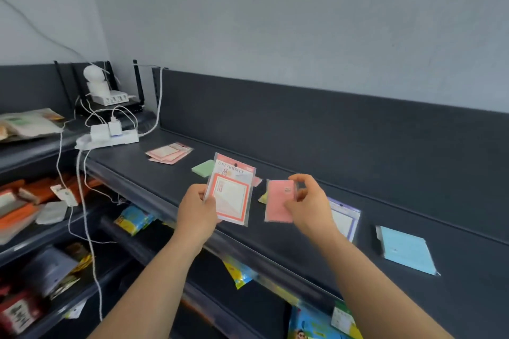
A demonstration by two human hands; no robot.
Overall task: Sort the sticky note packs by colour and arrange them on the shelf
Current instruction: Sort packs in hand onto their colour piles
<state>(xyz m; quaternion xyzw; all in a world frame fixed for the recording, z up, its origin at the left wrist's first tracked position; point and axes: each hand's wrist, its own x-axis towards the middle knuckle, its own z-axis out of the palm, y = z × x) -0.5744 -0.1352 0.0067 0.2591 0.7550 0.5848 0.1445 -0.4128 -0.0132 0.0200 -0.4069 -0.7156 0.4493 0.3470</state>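
The sorting looks begun but well short of done. On the shelf (303, 151) a red pile (169, 153) lies near the left end, close to the back wall. It is made of several red-bordered packs laid loosely over one another. A green pack (203, 168) lies alone to its right, toward the middle. A yellow pack (263, 197) shows only as a corner between the two hands, near the front edge. A purple pack (345, 219) lies half hidden behind the right hand (308, 201), and a blue pack (406, 249) sits well apart toward the right end.

The left hand (197, 209) grips a red pack (232, 192) by its lower left edge and holds it upright above the front edge. The right hand pinches a pink pack (278, 203) between thumb and fingers, just beside the red one and also off the shelf.

Both held packs have yet to be placed. The red one probably belongs on the red pile, and the pink one has no clear group yet. The single packs lie at odd angles and need straightening into a row.
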